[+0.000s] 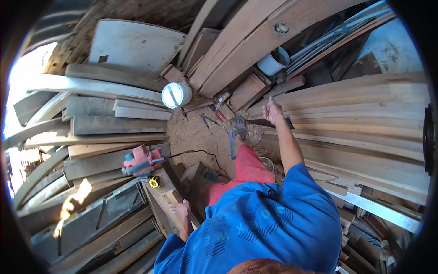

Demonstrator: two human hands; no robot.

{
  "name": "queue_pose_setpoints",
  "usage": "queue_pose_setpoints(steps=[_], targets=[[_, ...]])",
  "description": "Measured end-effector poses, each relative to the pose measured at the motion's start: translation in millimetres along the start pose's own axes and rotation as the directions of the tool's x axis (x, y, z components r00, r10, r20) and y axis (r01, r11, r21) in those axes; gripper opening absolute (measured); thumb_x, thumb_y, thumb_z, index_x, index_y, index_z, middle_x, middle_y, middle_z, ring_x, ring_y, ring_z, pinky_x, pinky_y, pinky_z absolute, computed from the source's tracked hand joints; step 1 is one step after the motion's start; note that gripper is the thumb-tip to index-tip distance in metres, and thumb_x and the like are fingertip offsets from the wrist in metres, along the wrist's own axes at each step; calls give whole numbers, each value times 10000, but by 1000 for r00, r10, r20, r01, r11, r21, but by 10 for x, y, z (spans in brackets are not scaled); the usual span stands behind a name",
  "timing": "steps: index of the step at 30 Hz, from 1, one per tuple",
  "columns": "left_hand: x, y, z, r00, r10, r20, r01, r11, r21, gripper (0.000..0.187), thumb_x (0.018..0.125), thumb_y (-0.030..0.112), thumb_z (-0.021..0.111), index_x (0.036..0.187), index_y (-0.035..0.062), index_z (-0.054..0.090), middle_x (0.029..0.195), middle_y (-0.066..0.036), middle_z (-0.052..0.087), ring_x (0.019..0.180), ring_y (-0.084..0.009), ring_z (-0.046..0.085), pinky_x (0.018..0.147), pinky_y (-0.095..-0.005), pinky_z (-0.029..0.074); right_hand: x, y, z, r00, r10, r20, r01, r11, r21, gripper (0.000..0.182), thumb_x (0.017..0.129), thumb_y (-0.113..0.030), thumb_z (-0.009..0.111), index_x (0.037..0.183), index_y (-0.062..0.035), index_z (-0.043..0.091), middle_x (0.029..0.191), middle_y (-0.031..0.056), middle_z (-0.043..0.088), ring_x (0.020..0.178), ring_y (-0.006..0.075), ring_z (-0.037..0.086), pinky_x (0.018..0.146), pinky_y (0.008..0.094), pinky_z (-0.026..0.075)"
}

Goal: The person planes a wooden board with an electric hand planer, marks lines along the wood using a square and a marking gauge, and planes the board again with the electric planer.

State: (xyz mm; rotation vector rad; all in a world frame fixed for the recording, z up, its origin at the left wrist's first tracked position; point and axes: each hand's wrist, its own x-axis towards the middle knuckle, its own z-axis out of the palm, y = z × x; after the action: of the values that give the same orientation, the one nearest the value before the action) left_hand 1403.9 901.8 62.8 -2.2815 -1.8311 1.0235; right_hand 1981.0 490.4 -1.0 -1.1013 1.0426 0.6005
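My left hand [181,209] rests low on the left against a timber piece [163,201], its fingers stretched out and nothing visible in them. Just beyond it, a yellow and black tape measure [154,182] lies beside a red power tool [142,160], which looks like an electric planer with a black cord. My right hand [273,112] is raised over the ends of the stacked boards on the right. One finger points forward and the others look partly curled, with no object seen in the hand.
Long planks [346,114] are stacked on the right, and more boards [114,124] on the left. A white bucket [176,95] stands ahead near pliers with red handles [218,114]. A blue-edged square [232,145] lies by my foot on the shavings-covered floor [187,132].
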Motion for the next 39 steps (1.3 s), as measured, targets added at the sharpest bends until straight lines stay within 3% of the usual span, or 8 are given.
queue_pose_setpoints(steps=[7,10,19,22,27,31,35,39], targets=[[313,-217,-85,965,-107,239,172,947,-270,851,958,486,565,1409,-197,334,1188,-362,631,1114,-514,610,965,-509,500,1523,-1380,122,995,95,24,-98,987,129,931,806,-805,576,1227,21,483,795,88,655,688,205,661,608,337,575],[311,-205,-203,958,-80,274,82,997,4,758,951,471,584,1358,-144,409,1192,-354,634,1138,-498,606,968,-500,497,1939,-1744,306,984,36,-176,-8,988,153,936,805,-844,514,1137,30,544,889,139,677,786,257,693,706,380,599],[196,-120,-414,946,-206,251,196,978,65,645,935,470,589,1275,-74,523,1151,-320,667,1075,-493,644,943,-538,505,3164,-2013,169,994,45,-97,0,905,426,324,1069,-241,408,1344,-80,467,1200,180,627,1036,372,681,790,509,605],[215,-90,-399,953,-158,259,141,986,83,624,932,465,590,1250,-71,547,1139,-315,672,1062,-491,649,939,-537,507,2917,-1750,154,973,-202,-113,226,932,282,431,1094,-246,321,1414,42,341,1316,257,528,1203,464,576,787,446,641],[279,-164,-278,963,-32,268,-6,991,137,592,928,456,593,1208,-65,588,1119,-307,682,1040,-489,657,933,-537,512,2670,-1465,-143,991,-78,-109,127,808,576,442,1097,-291,322,1407,22,359,1330,216,536,1235,493,558,771,386,626],[459,-292,-73,861,314,400,-489,728,480,569,925,450,596,1174,-61,621,1102,-301,689,1023,-487,664,928,-537,515,1982,-1337,-106,985,-83,-153,164,735,658,418,1094,-289,346,1374,17,392,1302,209,549,1229,472,565,763,377,616],[259,-50,-230,994,65,85,-74,992,103,469,924,412,584,951,-39,710,954,-272,713,935,-449,691,853,-539,541,1266,-1008,-26,975,-127,-183,213,780,589,352,1068,-191,370,1306,52,461,1225,206,586,1135,390,621,742,367,601],[301,-130,-240,944,314,104,-327,935,141,438,917,383,591,834,-21,736,846,-251,716,837,-421,712,747,-529,566,565,-342,-26,979,-118,-166,183,869,460,310,1019,-126,395,1253,64,469,1085,244,650,919,341,710,650,324,585]])
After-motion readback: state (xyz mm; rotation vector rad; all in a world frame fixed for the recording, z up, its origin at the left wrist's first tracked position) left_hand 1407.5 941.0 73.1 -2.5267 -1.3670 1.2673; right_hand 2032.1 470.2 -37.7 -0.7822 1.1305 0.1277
